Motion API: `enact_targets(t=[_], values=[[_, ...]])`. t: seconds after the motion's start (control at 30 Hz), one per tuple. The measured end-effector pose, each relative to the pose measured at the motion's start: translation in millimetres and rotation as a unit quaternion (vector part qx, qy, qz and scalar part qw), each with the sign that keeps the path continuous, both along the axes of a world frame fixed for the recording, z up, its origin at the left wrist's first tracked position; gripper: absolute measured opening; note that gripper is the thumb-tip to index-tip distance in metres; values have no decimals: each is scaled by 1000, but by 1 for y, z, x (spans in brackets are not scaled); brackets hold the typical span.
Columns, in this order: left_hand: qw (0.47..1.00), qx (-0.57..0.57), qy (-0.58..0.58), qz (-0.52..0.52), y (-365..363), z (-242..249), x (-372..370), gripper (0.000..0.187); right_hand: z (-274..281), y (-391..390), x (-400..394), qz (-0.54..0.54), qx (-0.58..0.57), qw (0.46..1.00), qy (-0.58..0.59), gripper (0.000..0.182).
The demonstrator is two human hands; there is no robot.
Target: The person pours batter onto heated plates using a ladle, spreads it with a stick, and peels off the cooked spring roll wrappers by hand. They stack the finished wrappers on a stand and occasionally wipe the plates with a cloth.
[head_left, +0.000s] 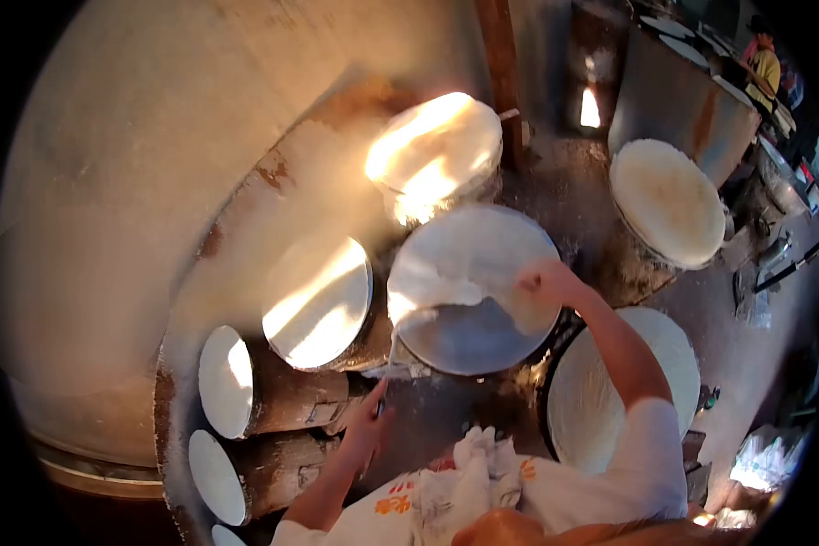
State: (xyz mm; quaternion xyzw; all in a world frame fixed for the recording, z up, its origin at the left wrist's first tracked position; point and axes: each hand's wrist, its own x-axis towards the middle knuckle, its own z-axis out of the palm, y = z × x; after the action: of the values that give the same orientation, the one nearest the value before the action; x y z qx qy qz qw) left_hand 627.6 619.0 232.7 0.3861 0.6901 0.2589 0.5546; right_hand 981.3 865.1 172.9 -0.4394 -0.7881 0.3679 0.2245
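In the middle sits a large round pan point(478, 341). A thin white layer point(455, 259) covers its far part, while the near part shows bare grey metal. My left hand point(369, 426) is closed around the handle of what looks like a ladle point(413, 322). Its whitish head is at the pan's left rim. My right hand point(546, 280) is a blurred, closed fist over the pan's right side. Whatever it may hold there is too smeared to make out.
More round pans coated in white stand around me: a sunlit one behind point(437, 141), one on the left point(323, 300), one at the right point(669, 202) and one by my right elbow point(623, 387). Steam hangs at left. A person in yellow point(764, 73) stands far right.
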Motion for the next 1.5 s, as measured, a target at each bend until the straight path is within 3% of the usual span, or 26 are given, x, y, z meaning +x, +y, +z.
enact_targets(t=[0.03,0.17,0.23,0.27,0.37,0.4,0.47,0.5,0.6,0.67,0.77,0.83,0.87,0.9,0.93,0.97,1.0,1.03,1.07,1.1,1.13,1.2,1.23,1.3,1.37,1.5], values=[[1000,4,-11,-1,1,-4,-2,60,2,5,-4,-38,-17,999,-34,25],[998,48,-24,24,11,5,-6,60,-32,9,-5,125,149,977,83,25],[996,50,-15,69,3,29,-19,60,8,-24,34,81,-44,996,10,24],[996,84,-2,22,13,17,-29,60,23,-34,48,57,-135,989,-31,24],[995,30,-70,60,40,-9,-2,62,-30,-37,28,34,8,994,103,27],[999,33,-17,29,34,-17,8,63,-11,-52,18,45,22,998,29,28],[997,35,-73,15,12,-7,13,63,6,-82,28,48,-1,999,25,30],[994,26,-102,16,0,-4,13,63,2,-92,39,57,-10,998,35,30],[993,7,-118,12,8,-8,13,62,-26,-98,48,-80,5,996,43,31],[987,5,-160,19,22,-22,21,63,-31,-113,30,-33,91,995,10,34],[983,-10,-182,3,20,13,19,62,-19,-164,9,-21,136,990,-44,38],[964,16,-265,-16,15,53,-8,58,-11,-219,7,-57,144,980,-125,41],[949,43,-312,-28,12,68,-30,57,1,-251,-1,-96,148,970,-168,41],[930,70,-360,-34,10,72,-46,55,-6,-256,-25,-170,62,984,-6,39],[913,90,-396,-22,15,73,-58,51,-19,-259,-67,-237,-33,958,157,37],[896,99,-432,-8,19,71,-68,47,-33,-271,-117,-305,-135,890,310,35],[855,82,-513,-3,28,62,-77,39,-39,-249,-169,-261,-58,908,322,34],[780,20,-625,20,28,47,-92,27,-26,-233,-222,-257,-253,829,427,39],[688,-44,-723,36,33,34,-105,22,-59,-204,-275,-268,-244,840,404,41],[585,-113,-802,48,40,28,-116,27,-88,-178,-317,-284,-239,804,464,36],[568,-111,-815,26,35,28,-130,22,-95,-165,-352,-349,-219,777,476,32],[535,-108,-838,-19,24,26,-158,33,-108,-165,-379,-417,-190,728,510,30],[573,-86,-815,-11,18,30,-172,34,-103,-177,-390,-459,-203,687,525,30],[649,-46,-759,4,8,39,-200,36,-93,-217,-382,-452,-185,694,529,34],[687,-30,-725,19,3,47,-210,39,-115,-239,-375,-493,-146,659,549,35],[686,-13,-727,-19,-5,51,-216,40,-75,-241,-340,-568,-149,632,505,31]])
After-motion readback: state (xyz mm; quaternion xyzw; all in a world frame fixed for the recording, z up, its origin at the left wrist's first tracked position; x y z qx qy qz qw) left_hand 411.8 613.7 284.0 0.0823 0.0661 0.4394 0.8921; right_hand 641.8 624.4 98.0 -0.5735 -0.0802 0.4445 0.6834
